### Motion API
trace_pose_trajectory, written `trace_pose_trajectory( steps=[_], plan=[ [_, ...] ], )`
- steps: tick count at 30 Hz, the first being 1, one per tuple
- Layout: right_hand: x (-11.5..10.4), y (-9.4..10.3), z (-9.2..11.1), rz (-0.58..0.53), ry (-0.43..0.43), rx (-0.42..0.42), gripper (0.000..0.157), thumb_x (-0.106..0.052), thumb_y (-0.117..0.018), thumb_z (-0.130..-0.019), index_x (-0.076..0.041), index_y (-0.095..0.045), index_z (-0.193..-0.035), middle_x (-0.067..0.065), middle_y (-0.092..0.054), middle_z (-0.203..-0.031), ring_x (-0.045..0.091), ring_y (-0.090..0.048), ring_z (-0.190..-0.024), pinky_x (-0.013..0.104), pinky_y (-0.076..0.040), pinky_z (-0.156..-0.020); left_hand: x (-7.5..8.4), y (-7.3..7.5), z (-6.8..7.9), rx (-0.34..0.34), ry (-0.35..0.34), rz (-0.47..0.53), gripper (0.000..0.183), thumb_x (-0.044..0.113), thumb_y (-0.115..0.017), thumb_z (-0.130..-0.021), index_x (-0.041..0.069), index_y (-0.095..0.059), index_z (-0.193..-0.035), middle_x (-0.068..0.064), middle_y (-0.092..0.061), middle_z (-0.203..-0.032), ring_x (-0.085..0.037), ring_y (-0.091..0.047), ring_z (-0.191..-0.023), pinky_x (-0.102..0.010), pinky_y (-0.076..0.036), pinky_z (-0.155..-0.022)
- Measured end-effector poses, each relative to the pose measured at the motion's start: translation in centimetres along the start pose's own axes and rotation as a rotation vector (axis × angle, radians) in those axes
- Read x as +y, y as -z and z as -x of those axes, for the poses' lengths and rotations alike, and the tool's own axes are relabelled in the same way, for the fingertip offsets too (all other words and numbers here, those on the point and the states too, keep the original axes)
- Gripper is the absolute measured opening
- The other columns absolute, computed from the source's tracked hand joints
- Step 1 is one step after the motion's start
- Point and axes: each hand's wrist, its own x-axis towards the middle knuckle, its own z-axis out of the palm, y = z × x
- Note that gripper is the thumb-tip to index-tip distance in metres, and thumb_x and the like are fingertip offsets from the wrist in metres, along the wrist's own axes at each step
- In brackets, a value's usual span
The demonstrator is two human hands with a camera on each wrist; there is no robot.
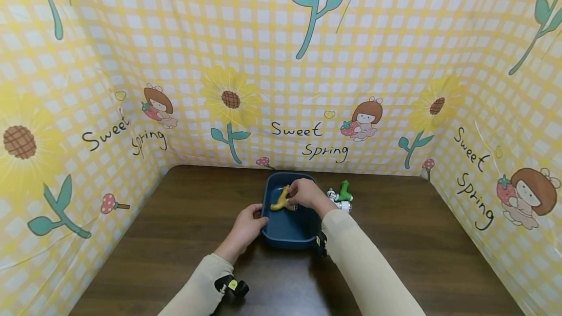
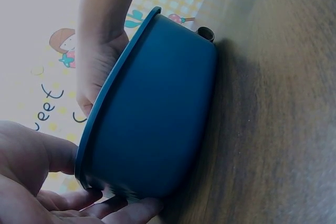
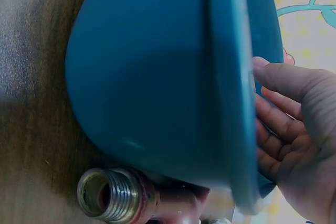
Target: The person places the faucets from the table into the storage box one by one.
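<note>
A green tap (image 1: 345, 192) lay near the basin (image 1: 287, 244). The left hand (image 1: 247, 228) gripped the basin; the right hand (image 1: 309, 193) pinched a yellow tap (image 1: 279, 202)

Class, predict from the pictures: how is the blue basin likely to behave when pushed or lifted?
The blue basin is probably stiff: it looks unbent where the left hand grips it. Its smooth sides may feel slippery. It would likely slide rather than roll, given its broad floor.
</note>
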Motion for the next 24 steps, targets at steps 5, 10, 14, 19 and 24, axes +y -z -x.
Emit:
trace_pose_trajectory(
  steps=[5, 10, 14, 19, 24],
  plan=[
    [-0.1, 0.1, 0.2, -0.029, 0.009, 0.006, 0.039, -0.021, -0.086, -0.084, -0.006, -0.071, -0.117, 0.005, -0.074, -0.105, 0.018, -0.068, -0.096, 0.04, -0.057, -0.09, 0.1, -0.1, 0.1, 0.007, -0.003, -0.007, 0.047, 0.003, -0.057, -0.1, -0.011, -0.047, -0.144, -0.029, -0.058, -0.138, -0.032, -0.064, -0.115, -0.045, -0.059, -0.088],
    [0.0, 0.2, 0.4, -0.025, 0.037, 0.02, 0.037, -0.021, -0.085, -0.084, -0.006, -0.072, -0.116, 0.004, -0.074, -0.105, 0.019, -0.068, -0.097, 0.04, -0.057, -0.09, 0.2, -0.2, 0.2, 0.009, 0.003, -0.007, 0.048, 0.004, -0.057, -0.1, -0.011, -0.046, -0.145, -0.029, -0.058, -0.138, -0.032, -0.063, -0.116, -0.045, -0.059, -0.089],
    [0.2, 0.3, 0.5, -0.019, 0.062, 0.03, 0.037, -0.023, -0.085, -0.085, -0.007, -0.072, -0.116, 0.004, -0.073, -0.107, 0.019, -0.067, -0.099, 0.04, -0.057, -0.09, 0.2, -0.2, 0.2, 0.01, 0.003, -0.008, 0.048, 0.004, -0.057, -0.1, -0.01, -0.046, -0.145, -0.029, -0.058, -0.138, -0.031, -0.064, -0.115, -0.045, -0.059, -0.089],
    [0.4, 0.4, 0.9, -0.053, 0.076, 0.027, 0.036, -0.021, -0.083, -0.087, -0.006, -0.071, -0.117, 0.006, -0.073, -0.11, 0.02, -0.067, -0.101, 0.041, -0.057, -0.091, 0.1, -0.2, 0.2, 0.006, 0.008, -0.002, 0.048, 0.003, -0.057, -0.1, -0.01, -0.046, -0.145, -0.029, -0.058, -0.138, -0.032, -0.064, -0.115, -0.045, -0.059, -0.089],
    [0.4, 0.6, 1.3, -0.075, 0.105, 0.031, 0.035, -0.021, -0.082, -0.088, -0.005, -0.071, -0.118, 0.008, -0.073, -0.113, 0.021, -0.067, -0.103, 0.042, -0.056, -0.091, 0.1, -0.2, 0.2, 0.01, 0.015, -0.006, 0.049, 0.004, -0.057, -0.101, -0.009, -0.045, -0.146, -0.029, -0.057, -0.139, -0.033, -0.063, -0.118, -0.046, -0.059, -0.09]
  ],
)
